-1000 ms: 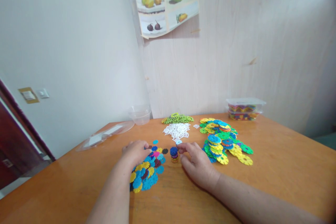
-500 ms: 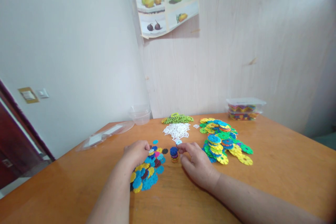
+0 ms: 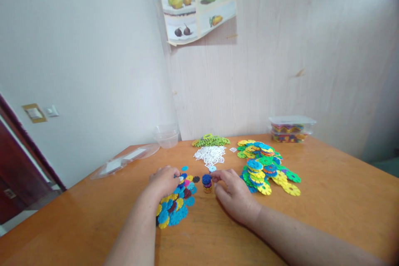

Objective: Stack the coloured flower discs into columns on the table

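Note:
My left hand (image 3: 165, 181) rests over the left edge of a heap of small notched plastic discs (image 3: 176, 205) in blue, yellow, dark red and pink. Its fingers curl down, and the fingertips are hidden, so I cannot make out what they hold. A short upright stack of discs (image 3: 206, 183), dark blue on top with purple and yellow-orange below, stands right of the heap. Close against the stack's right side is my right hand (image 3: 232, 193), thumb and index fingertips apart. A pale blue disc (image 3: 212, 168) lies just behind those fingertips.
Larger notched discs (image 3: 258, 170) form a pile on the right. White lattice pieces (image 3: 210, 156) and green pieces (image 3: 212, 141) lie further back. Clear tubs (image 3: 166, 136) and lids (image 3: 124, 160) are at back left; a filled lidded box (image 3: 291, 129) stands at back right.
My left hand has shifted slightly, its fingers spreading a little lower and wider over the heap's edge. My right hand and the stack have stayed in place.

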A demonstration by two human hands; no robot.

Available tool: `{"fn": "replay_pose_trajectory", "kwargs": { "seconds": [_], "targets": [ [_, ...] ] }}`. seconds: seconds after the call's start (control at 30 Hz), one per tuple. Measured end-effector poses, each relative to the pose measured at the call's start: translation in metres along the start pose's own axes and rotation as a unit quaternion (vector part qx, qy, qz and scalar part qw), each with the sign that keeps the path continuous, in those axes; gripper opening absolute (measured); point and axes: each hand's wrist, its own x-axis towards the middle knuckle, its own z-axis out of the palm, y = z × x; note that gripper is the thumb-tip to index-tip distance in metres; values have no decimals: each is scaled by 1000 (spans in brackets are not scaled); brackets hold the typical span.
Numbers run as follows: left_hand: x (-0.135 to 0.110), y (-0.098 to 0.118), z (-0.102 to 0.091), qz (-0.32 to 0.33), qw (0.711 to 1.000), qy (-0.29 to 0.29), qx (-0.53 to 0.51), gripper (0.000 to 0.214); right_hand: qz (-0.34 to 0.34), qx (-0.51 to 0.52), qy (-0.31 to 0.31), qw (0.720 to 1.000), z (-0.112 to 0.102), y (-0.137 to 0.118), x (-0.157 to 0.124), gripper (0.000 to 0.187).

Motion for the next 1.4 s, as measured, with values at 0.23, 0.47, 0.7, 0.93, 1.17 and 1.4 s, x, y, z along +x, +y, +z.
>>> {"fn": "replay_pose_trajectory", "kwargs": {
  "seconds": [0.23,0.47,0.7,0.93,1.17,1.4],
  "targets": [
    [-1,4,2,23,997,2,78,11,-1,-1,1,1000,2,1,0,31],
    [2,6,0,28,992,63,108,20,-3,-1,3,1000,2,2,0,31],
    [-6,28,-7,8,984,72,-162,16,-8,-5,4,1000,2,3,0,29],
    [-21,58,3,39,925,-58,-374,26,-12,-4,4,1000,2,4,0,30],
    [-24,63,8,36,930,-75,-359,24,-13,-18,1,1000,3,3,0,30],
    [-23,55,3,57,958,-52,-276,18,14,-77,4,997,1,-1,2,20]
  ]
}}
